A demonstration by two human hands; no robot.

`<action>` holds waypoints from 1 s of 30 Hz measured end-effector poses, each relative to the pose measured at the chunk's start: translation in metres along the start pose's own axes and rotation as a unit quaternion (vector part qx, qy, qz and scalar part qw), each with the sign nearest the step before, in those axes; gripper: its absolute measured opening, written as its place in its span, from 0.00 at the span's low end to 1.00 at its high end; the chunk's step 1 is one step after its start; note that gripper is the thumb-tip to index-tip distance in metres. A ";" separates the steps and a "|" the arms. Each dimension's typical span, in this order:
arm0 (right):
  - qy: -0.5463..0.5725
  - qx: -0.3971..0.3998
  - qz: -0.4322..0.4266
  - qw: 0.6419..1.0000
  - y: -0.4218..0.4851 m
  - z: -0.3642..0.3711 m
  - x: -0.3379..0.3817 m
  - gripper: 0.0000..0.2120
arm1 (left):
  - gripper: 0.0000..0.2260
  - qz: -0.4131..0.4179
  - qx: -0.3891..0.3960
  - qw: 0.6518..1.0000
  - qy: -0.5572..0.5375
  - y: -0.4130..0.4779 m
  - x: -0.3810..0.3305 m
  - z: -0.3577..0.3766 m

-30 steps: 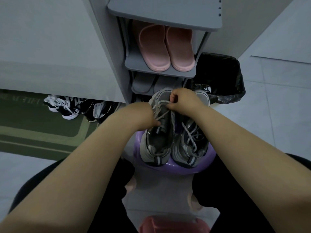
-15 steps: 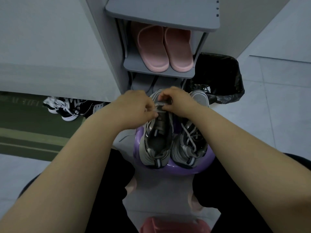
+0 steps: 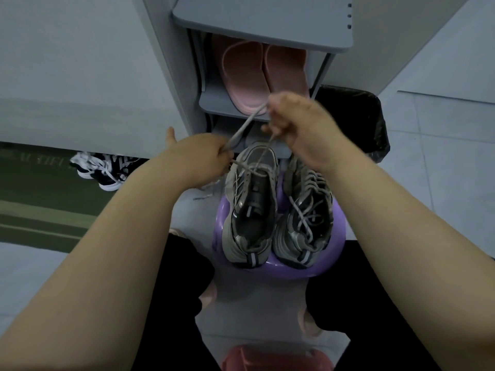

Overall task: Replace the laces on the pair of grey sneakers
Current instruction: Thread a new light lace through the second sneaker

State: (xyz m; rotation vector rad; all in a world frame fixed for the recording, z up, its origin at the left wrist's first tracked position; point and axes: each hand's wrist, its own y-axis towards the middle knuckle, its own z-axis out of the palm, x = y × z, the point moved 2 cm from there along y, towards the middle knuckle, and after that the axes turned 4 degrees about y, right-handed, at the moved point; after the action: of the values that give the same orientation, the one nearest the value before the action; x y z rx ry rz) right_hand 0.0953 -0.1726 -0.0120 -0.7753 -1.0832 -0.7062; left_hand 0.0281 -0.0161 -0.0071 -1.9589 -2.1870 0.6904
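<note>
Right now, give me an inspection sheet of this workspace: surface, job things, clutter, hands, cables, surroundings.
Surface: purple stool carries both sneakers.
Job's things: sneaker on the left mostly unlaced, its lace raised; sneaker on the right laced.
Clutter: black-and-white sneakers on the floor, left.
Hands: left hand and right hand each grip the lace.
Cables: nothing seen.
Surroundings: shoe rack holding pink slippers; black-lined bin beside it.

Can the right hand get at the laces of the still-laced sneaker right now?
Probably, but not freely: the right hand pinches the lace running from the other sneaker. The laced sneaker sits uncovered just below that hand, so the hand need only let go first.
</note>
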 end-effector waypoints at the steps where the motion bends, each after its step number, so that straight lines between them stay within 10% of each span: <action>1: 0.051 -0.010 -0.011 0.999 -0.003 -0.002 0.013 0.09 | 0.14 -0.004 0.001 1.000 -0.001 0.001 0.001 0.001; 4: 0.099 -0.025 -0.046 0.994 -0.016 -0.016 0.050 0.16 | 0.15 -0.006 -0.018 1.000 -0.020 0.003 0.001 -0.002; 11: -0.192 -0.228 -0.043 0.954 -0.053 -0.077 0.057 0.11 | 0.15 0.017 -0.125 0.956 -0.265 0.000 0.006 -0.022; 15: -0.439 -0.104 0.072 0.889 -0.061 -0.067 0.027 0.07 | 0.15 0.057 -0.036 0.913 -0.402 0.000 -0.013 -0.020; 18: -0.404 0.000 0.003 0.915 -0.054 -0.026 0.012 0.21 | 0.11 0.128 0.068 0.924 -0.354 -0.006 -0.042 -0.010; 21: -0.364 0.041 0.013 0.931 -0.049 -0.004 0.008 0.13 | 0.09 0.171 0.071 0.937 -0.296 -0.007 -0.048 -0.005; 30: -0.315 -0.051 0.046 0.946 -0.051 -0.038 -0.012 0.08 | 0.08 0.111 0.014 0.968 -0.223 0.014 -0.036 0.013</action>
State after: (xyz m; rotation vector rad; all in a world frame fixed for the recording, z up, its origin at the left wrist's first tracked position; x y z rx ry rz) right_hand 0.0687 -0.2302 -0.0232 -1.1786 -1.5811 -0.4389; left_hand 0.0410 -0.0536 -0.0170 -2.2320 -2.1734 1.3011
